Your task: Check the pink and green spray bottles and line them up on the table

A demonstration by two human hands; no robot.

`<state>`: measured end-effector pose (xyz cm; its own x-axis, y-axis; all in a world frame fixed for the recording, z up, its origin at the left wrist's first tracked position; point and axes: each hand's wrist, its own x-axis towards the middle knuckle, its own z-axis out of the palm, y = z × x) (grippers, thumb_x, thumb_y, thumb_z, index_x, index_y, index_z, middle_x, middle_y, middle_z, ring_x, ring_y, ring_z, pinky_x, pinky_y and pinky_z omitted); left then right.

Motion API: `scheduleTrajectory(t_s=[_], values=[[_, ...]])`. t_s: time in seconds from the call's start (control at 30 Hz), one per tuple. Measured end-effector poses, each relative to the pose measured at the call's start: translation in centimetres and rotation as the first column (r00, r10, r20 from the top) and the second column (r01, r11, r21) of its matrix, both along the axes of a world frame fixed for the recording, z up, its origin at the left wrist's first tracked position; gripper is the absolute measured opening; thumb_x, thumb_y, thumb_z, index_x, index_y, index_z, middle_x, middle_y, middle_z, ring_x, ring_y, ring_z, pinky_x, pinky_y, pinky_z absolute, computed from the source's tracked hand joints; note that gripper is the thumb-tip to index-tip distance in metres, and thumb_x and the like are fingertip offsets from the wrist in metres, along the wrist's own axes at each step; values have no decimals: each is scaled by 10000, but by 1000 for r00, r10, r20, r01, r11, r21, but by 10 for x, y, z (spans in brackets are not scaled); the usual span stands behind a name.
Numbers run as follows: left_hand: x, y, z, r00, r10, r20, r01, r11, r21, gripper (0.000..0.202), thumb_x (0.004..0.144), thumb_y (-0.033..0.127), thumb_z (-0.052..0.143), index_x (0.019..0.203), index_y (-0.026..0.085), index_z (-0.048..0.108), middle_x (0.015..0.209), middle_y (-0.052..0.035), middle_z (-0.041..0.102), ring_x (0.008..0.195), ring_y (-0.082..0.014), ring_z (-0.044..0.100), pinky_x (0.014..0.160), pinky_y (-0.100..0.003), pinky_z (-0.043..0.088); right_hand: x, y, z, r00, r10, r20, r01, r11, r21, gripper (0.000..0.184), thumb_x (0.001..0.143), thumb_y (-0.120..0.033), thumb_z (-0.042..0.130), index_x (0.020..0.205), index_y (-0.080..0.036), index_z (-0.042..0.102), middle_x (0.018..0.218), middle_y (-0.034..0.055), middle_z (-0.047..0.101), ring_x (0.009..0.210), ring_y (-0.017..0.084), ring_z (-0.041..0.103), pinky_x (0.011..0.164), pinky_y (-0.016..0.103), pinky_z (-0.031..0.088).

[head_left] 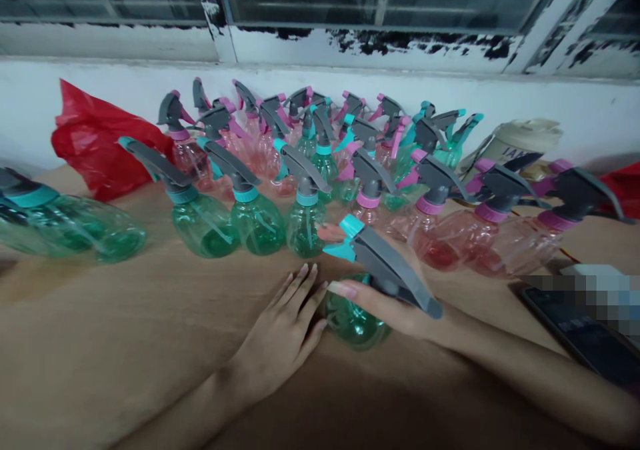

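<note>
My right hand (387,307) is wrapped round a green spray bottle (356,323) standing on the wooden table (125,343); its grey trigger head with a teal nozzle (385,267) rises above my fingers. My left hand (285,330) rests beside the bottle's left flank, fingers stretched out, fingertips touching or almost touching it. Just behind stand rows of finished spray bottles: green ones (255,220) to the left, pink ones (445,237) to the right.
A green bottle (65,227) lies on its side at far left. A red plastic bag (95,143) sits against the white wall. A cream container (520,140) stands at back right. A dark phone (585,337) lies near the right edge.
</note>
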<state>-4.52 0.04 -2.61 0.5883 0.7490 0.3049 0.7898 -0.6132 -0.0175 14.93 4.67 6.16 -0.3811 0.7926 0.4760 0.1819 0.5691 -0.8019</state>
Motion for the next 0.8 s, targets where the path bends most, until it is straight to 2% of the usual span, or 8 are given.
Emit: scheduleTrajectory(t_s=[0.13, 0.5, 0.7, 0.8], values=[[0, 0, 0, 1000, -2, -20, 2, 1000, 3, 464, 974, 283, 384, 1388, 75, 368, 1504, -185, 298, 1407, -284, 204, 1115, -461, 295, 0, 0, 0, 1000, -4, 14, 4, 1000, 3, 272, 756, -299, 690, 1018, -246, 641, 841, -2, 693, 775, 183, 667, 729, 325, 563], [0, 1, 1, 999, 5, -39, -5, 1000, -17, 465, 977, 288, 371, 1389, 74, 366, 1500, -182, 310, 1403, -277, 218, 1112, -446, 302, 1, 2, -5, 996, 85, -18, -83, 994, 68, 437, 746, -365, 702, 1155, -239, 615, 1029, 33, 704, 958, 217, 667, 843, 341, 556], [0, 1, 1, 1000, 4, -22, -4, 1000, -14, 459, 971, 273, 371, 1379, 65, 383, 1494, -186, 318, 1400, -285, 228, 1105, -454, 310, 2, 3, -5, 994, 102, -35, -99, 992, 78, 424, 731, -354, 721, 1133, -261, 624, 1046, 22, 700, 977, 220, 661, 863, 358, 548], [1, 0, 2, 1000, 9, -5, -9, 1000, -28, 455, 961, 271, 390, 1367, 69, 404, 1489, -180, 334, 1393, -286, 254, 1108, -447, 308, 1, 3, -4, 995, 93, -26, -90, 993, 82, 379, 735, -410, 703, 1079, -261, 641, 1039, 34, 698, 966, 231, 658, 862, 387, 542]])
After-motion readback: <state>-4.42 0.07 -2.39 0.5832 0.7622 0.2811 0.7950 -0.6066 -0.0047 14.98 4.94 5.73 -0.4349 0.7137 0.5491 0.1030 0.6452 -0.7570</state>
